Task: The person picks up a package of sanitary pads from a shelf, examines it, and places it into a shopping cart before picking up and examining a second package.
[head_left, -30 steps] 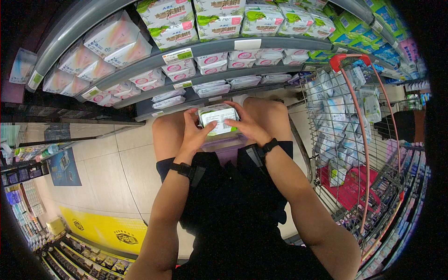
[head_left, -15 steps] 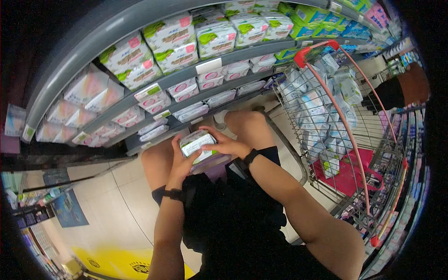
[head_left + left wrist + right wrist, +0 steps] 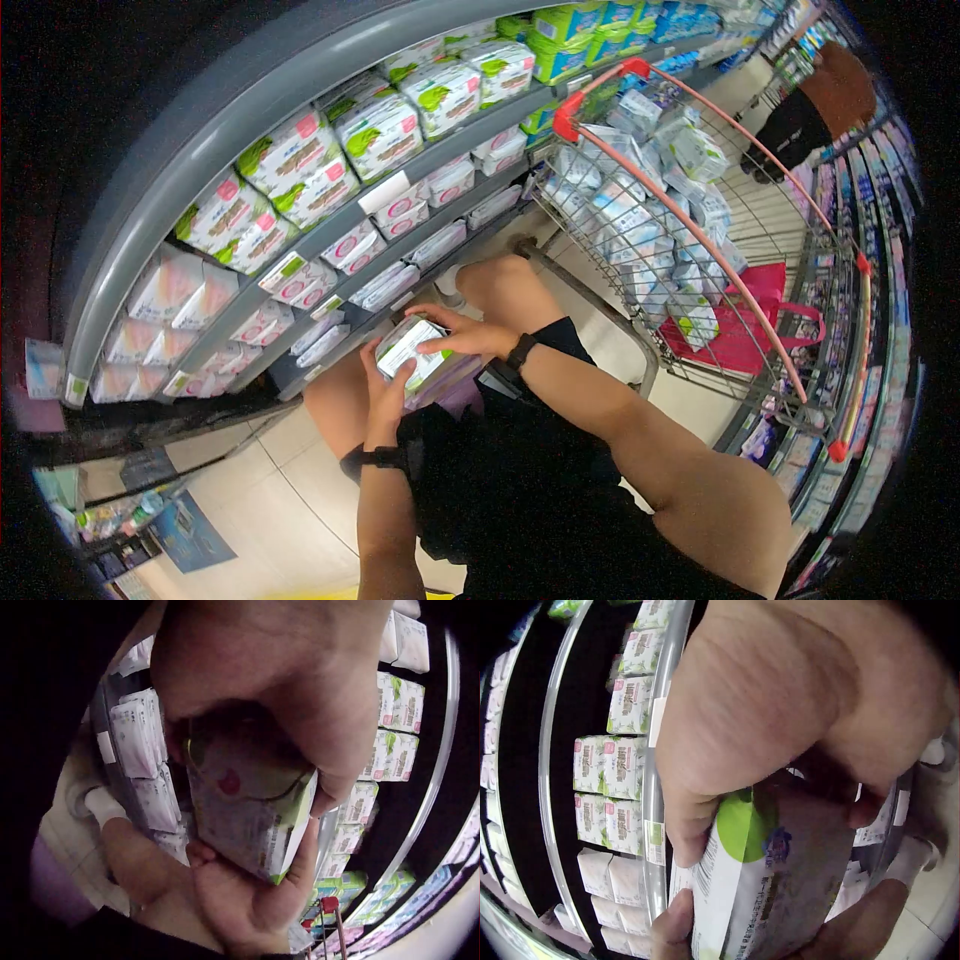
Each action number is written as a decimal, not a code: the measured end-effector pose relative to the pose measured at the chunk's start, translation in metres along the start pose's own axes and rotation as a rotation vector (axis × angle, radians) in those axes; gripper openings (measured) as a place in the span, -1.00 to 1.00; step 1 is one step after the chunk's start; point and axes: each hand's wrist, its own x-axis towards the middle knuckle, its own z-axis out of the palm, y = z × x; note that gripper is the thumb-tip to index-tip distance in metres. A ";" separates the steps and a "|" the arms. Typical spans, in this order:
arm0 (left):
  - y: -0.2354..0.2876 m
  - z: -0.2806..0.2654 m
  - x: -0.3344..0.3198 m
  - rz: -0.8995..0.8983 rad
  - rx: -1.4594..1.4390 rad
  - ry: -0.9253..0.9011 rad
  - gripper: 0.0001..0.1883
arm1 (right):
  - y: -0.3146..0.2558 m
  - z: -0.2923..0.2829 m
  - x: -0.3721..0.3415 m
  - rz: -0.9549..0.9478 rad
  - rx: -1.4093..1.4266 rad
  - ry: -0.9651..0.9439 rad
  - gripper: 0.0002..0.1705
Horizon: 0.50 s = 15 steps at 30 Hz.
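Observation:
Both hands hold one white-and-green pack of sanitary pads above the lap, its printed label side facing up. My left hand grips the near-left end, thumb across the top. From the right, my right hand grips the other end, its thumb also on the label. In the left wrist view the pack shows a pink-red spot and a folded end seam. A green circle and a barcode show on the pack in the right wrist view, with the left thumb at its edge.
Shelves of similar packs rise in front, with price tags along the shelf edge. To the right stands a wire shopping cart with many packs and a red bag. Another person is farther back.
The head view has turned to the right, so the cart and shelves sit further left and tilted. Both hands keep holding the pack, which appears lower and further left in view.

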 end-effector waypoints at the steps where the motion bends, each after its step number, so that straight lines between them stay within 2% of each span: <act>1: 0.003 0.002 -0.001 -0.019 -0.019 0.002 -0.25 | -0.003 0.001 -0.001 -0.016 -0.011 0.007 -0.15; 6: -0.002 0.001 0.000 -0.028 -0.053 0.002 -0.24 | -0.010 -0.001 -0.004 -0.010 -0.099 0.034 -0.16; 10: -0.013 -0.003 0.004 0.141 -0.109 -0.019 -0.12 | -0.026 0.000 -0.009 -0.033 -0.044 0.032 -0.20; 13: 0.007 0.014 -0.005 0.405 -0.451 -0.196 0.02 | -0.036 -0.006 -0.009 -0.067 0.066 0.111 -0.13; 15: -0.013 -0.003 0.003 0.352 -0.512 -0.204 0.09 | -0.052 -0.016 -0.017 -0.084 0.136 0.207 -0.12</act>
